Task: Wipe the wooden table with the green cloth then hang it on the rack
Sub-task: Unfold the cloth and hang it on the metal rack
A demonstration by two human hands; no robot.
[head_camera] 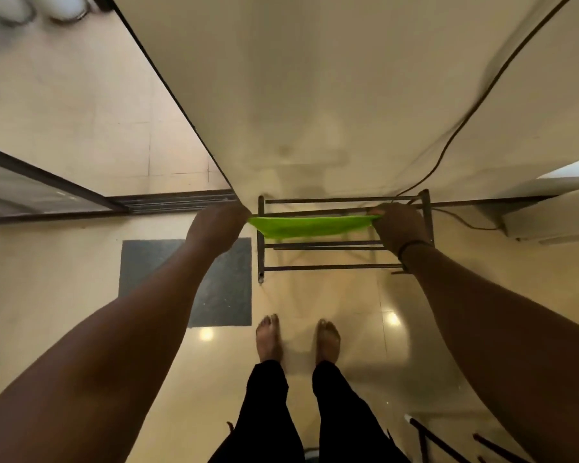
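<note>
Green cloth [310, 226], stretched taut in a narrow band over the upper bars of the rack [345, 242], one end pinched by each hand. Left hand [218, 228] curled round the left end, just outside the rack's left upright; right hand [399, 228] curled round the right end, above the rack's right side (thin dark band at that wrist). Not clear whether the cloth already touches a bar or hangs just above one. Rack standing on a glossy tiled floor [365, 302] against a pale wall [315, 95], a dark cable [448, 142] trailing down the wall behind it; dark mat [221, 295] to the left, bare feet [298, 339] below. Likely hazards: uneven release, leaving more cloth on one side and letting it slide off; cloth dropped between bars instead of draped across one; light rack nudged against the cable. No brand, label or legible writing anywhere in view.
</note>
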